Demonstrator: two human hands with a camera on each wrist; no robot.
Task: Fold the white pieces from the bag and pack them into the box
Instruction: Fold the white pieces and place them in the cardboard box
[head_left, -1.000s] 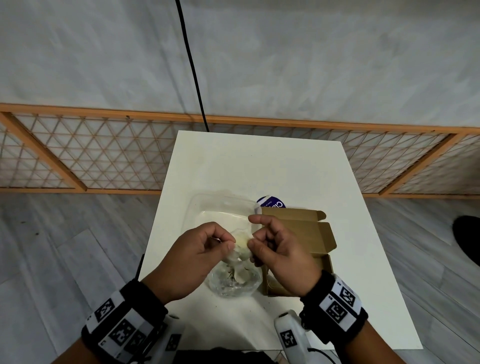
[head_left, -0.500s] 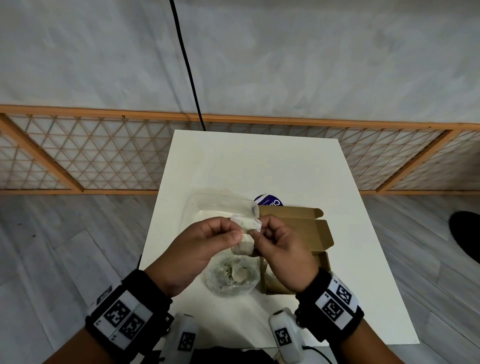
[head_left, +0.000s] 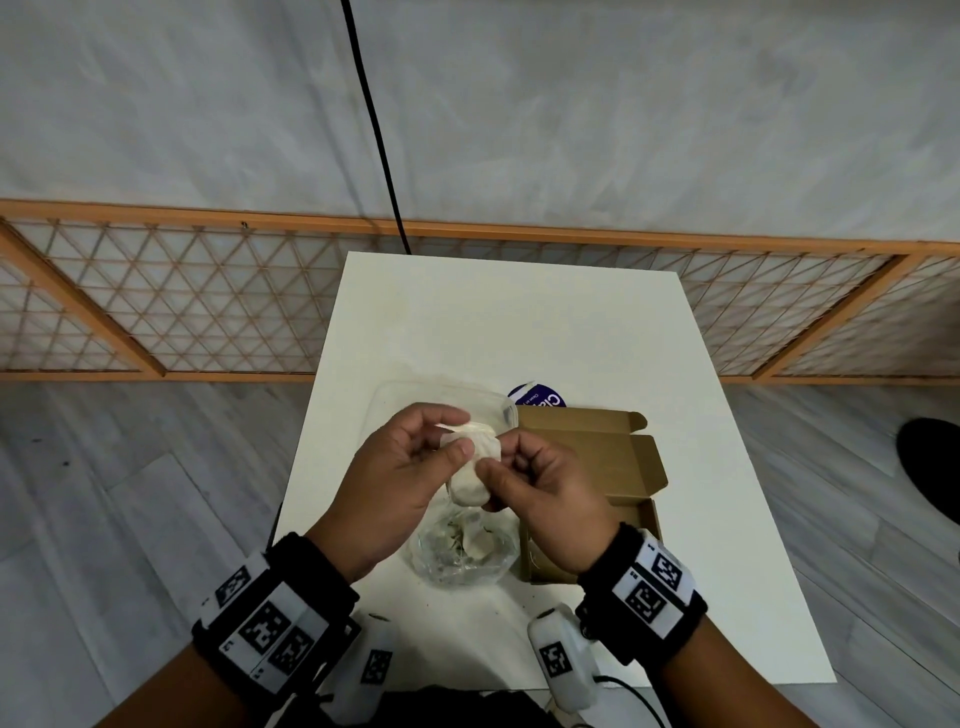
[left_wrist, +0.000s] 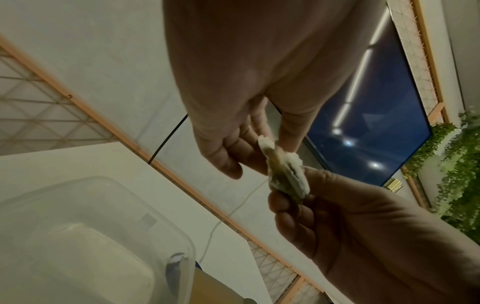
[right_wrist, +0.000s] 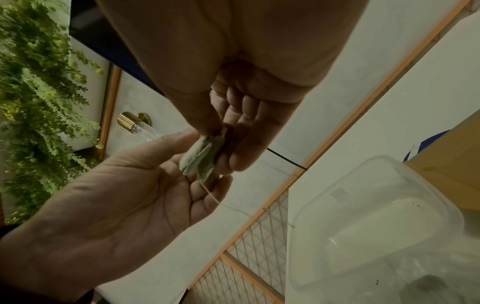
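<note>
A white table (head_left: 519, 322) stood before a lattice fence (head_left: 156, 301) and pale wall. On it the open cardboard box (head_left: 597, 457) lay just right of the clear bag (head_left: 462, 556) — probably so each folded piece travels a short way. A clear plastic tub (head_left: 415, 400) sat behind. Above the bag, the left hand (head_left: 400, 478) and right hand (head_left: 540, 488) met, both pinching one white piece (head_left: 475, 467) between thumb and fingertips, likely to crease it — its thin string (left_wrist: 233, 207) dangled loose.
</note>
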